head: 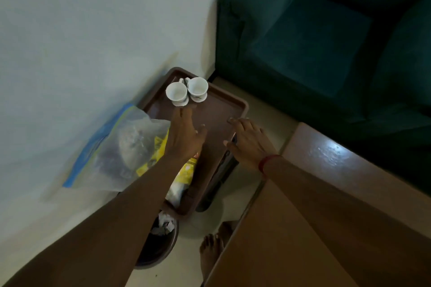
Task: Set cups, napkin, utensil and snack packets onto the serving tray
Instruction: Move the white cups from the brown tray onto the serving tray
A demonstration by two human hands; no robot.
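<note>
Both hands, left hand (pixel 185 133) and right hand (pixel 249 140), hover spread and empty above the tray (pixel 242 105) bearing two cups (pixel 186 91).

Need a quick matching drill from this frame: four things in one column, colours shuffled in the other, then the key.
Things
1. cups
2. tray
3. sofa
4. wristband on the right hand

Colours
A. teal
B. red
C. white
D. brown

Pairs: 1-C, 2-D, 3-A, 4-B
</note>
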